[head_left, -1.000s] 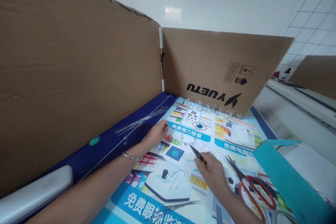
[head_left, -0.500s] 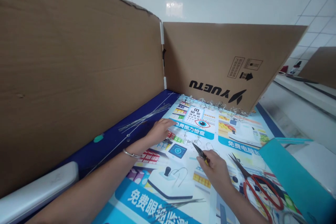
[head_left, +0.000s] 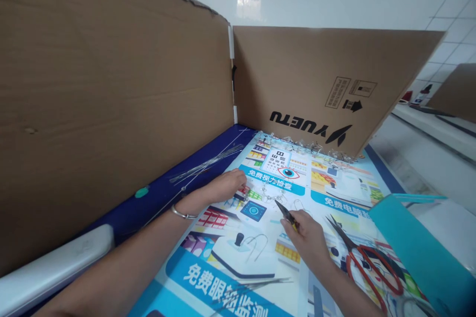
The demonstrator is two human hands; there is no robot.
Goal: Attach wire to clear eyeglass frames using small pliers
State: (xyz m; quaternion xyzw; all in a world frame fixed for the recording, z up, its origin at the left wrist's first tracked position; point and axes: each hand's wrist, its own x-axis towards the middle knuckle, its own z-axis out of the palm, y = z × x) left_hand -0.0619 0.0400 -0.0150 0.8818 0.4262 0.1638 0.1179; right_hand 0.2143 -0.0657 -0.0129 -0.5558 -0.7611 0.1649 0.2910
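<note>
While the right hand [head_left: 303, 242] grips small black-nosed pliers [head_left: 286, 216] with a yellow handle, the left hand [head_left: 226, 186] lies curled over a small red beaded piece [head_left: 241, 193]; whether it pinches that piece cannot be confirmed from this angle. Red-handled scissors [head_left: 366, 267] lie on the printed poster sheet [head_left: 219, 277] right of the right hand. Clear beaded wirework [head_left: 271, 190] lies farther on, before the cardboard panel [head_left: 320, 84]
</note>
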